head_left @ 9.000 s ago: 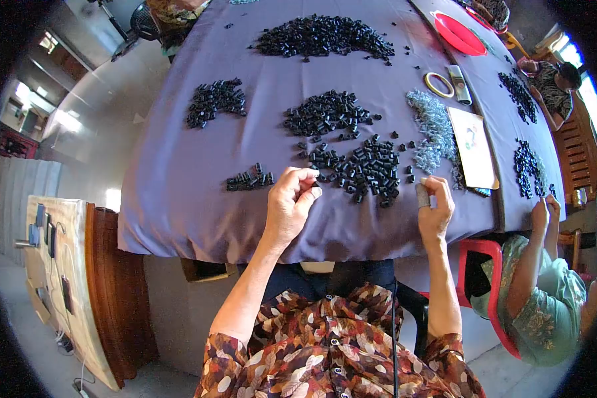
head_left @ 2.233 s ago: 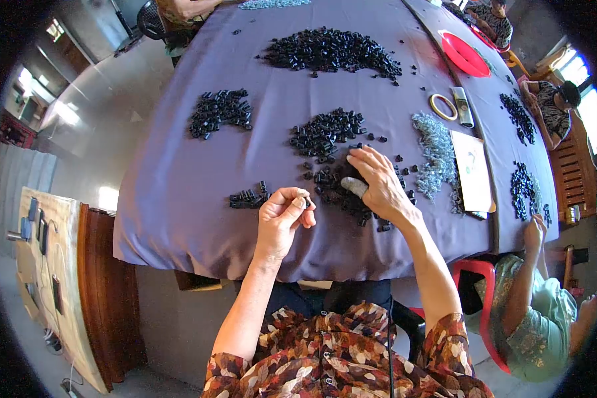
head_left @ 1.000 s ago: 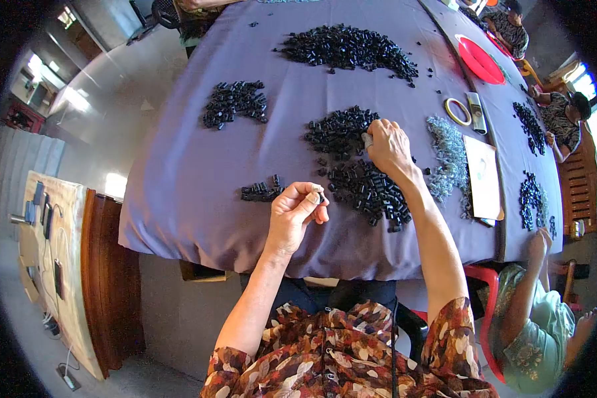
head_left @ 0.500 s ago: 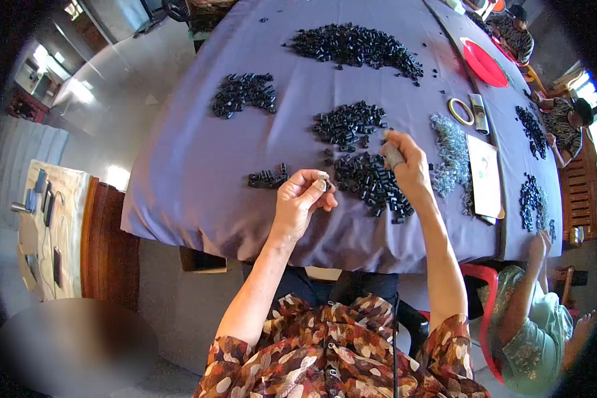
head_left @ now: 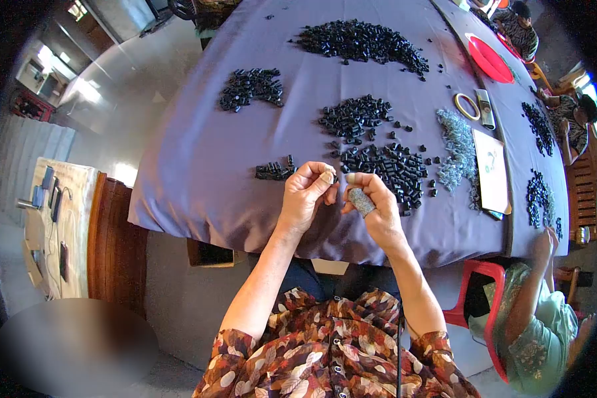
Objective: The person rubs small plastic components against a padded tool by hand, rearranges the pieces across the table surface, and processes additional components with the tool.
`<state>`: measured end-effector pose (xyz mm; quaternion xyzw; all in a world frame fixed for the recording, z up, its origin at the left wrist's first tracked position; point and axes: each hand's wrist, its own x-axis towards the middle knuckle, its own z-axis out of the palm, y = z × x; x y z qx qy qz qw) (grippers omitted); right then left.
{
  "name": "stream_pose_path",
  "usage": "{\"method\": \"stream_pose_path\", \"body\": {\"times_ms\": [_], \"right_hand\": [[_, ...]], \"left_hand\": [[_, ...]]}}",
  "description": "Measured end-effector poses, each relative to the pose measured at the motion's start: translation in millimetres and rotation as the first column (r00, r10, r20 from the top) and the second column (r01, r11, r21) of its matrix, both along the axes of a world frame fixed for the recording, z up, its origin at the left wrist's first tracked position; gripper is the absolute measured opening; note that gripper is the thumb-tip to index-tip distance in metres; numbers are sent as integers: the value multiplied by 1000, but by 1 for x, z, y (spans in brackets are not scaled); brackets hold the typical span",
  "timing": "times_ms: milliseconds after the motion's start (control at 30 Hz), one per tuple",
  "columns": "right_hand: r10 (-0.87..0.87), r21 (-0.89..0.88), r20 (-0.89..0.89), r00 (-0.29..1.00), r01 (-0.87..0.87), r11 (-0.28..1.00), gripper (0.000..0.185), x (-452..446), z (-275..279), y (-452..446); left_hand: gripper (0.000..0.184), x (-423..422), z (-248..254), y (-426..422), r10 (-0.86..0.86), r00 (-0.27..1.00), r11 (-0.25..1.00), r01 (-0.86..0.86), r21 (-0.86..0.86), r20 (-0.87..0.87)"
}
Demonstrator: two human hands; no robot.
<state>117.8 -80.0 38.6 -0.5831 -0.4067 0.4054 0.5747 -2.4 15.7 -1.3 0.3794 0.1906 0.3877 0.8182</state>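
My left hand (head_left: 308, 192) is closed in a pinch above the near part of the table, around a small black piece mostly hidden by the fingers. Close beside it, my right hand (head_left: 375, 204) is also pinched, with a grey wrap (head_left: 361, 201) around one finger. Whatever its fingertips hold is too small to make out. Just beyond the right hand lies a pile of small black cylindrical pieces (head_left: 395, 169). A smaller group of black pieces (head_left: 274, 171) lies left of my left hand.
More black pieces lie in piles at the far side (head_left: 361, 43), left (head_left: 251, 89) and middle (head_left: 355, 116) of the purple cloth (head_left: 199, 159). To the right are clear small parts (head_left: 453, 149), a tape roll (head_left: 466, 106), a white card (head_left: 491, 171) and a red tray (head_left: 489, 60). Other people sit along the right.
My right hand has come down and left from above the black pile to meet my left hand. The left hand keeps its pinch. The view has shifted slightly.
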Motion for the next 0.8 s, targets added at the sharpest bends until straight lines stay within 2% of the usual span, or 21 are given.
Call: {"method": "stream_pose_path", "body": {"times_ms": [333,433,533,633,733,800], "right_hand": [[-55,-42,29,998,56,998,19,1,3,1],[-28,42,177,984,21,999,18,-1,2,4],[-31,63,180,983,20,998,15,-2,-2,4],[-45,94,135,990,32,995,13,-1,-6,6],[-108,47,-45,993,110,993,11,-5,-2,9],[-79,57,-132,988,87,995,9,-7,-1,9]], "left_hand": [[6,0,0,1,-7,1000,1000,7,-9,9],[5,0,6,-2,22,1000,998,-22,-52,-13],[5,0,2,0,-10,1000,1000,10,-24,-1],[6,0,5,-1,-17,1000,1000,17,-9,-10],[5,1,2,-1,-14,1000,1000,14,-8,-12],[5,2,5,-3,15,999,998,-17,-57,-46]]}}
